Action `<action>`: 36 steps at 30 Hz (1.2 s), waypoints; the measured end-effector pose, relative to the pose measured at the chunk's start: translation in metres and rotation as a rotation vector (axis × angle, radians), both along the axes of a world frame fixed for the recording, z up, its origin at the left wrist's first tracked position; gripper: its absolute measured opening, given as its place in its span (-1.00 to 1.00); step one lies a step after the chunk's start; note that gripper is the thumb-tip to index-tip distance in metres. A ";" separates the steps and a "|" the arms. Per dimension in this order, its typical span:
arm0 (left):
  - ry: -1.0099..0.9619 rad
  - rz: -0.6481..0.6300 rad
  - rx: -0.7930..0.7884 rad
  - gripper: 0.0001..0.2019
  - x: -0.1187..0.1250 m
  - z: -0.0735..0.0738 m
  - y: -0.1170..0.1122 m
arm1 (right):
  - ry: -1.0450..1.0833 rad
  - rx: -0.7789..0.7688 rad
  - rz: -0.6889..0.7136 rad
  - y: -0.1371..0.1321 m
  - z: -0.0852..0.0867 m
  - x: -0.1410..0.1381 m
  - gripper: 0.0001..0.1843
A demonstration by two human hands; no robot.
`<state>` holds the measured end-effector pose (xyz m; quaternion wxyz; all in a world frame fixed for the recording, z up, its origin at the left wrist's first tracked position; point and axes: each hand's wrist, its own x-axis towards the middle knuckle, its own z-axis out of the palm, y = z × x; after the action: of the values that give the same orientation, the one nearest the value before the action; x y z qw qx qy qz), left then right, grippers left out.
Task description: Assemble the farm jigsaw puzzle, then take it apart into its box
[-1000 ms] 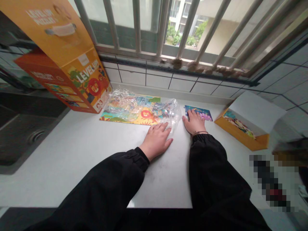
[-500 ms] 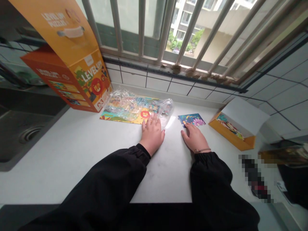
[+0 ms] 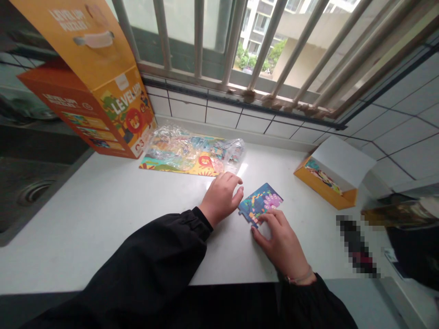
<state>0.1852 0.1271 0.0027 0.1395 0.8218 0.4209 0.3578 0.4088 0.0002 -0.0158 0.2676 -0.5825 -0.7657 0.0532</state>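
A small blue joined block of puzzle pieces [image 3: 260,202] lies flat on the white counter [image 3: 103,210]. My right hand [image 3: 279,240] rests on its near edge, fingers spread flat over the pieces. My left hand [image 3: 221,196] sits just left of the block with its fingers curled and its fingertips touching the block's left edge; nothing shows inside it. Behind my left hand a colourful puzzle sheet [image 3: 178,165] lies under a crumpled clear plastic bag [image 3: 206,148].
A tall orange puzzle box [image 3: 99,82] leans at the back left. An open orange box [image 3: 329,176] with pieces and a white flap stands at the right. A sink [image 3: 30,192] lies far left. A barred window and tiled wall close the back.
My right hand has slid the blue block toward me and to the left, rotating it. My left hand has come off the plastic bag and moved back beside the block.
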 end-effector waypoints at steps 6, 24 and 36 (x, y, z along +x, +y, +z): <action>0.125 -0.051 -0.246 -0.73 -0.001 -0.003 -0.001 | 0.136 -0.020 0.116 -0.023 -0.001 0.000 -0.78; -0.328 0.076 -1.041 -0.61 -0.013 0.006 0.012 | 0.280 -0.016 0.119 0.011 0.017 -0.010 -0.86; -0.575 -0.113 -1.329 -0.62 -0.007 -0.004 -0.002 | 0.290 -0.012 0.222 0.010 0.021 -0.025 -0.84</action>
<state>0.1784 0.1248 -0.0010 0.7327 0.4575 0.4530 0.2204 0.3838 0.0100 0.0055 0.3642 -0.4821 -0.7785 0.1702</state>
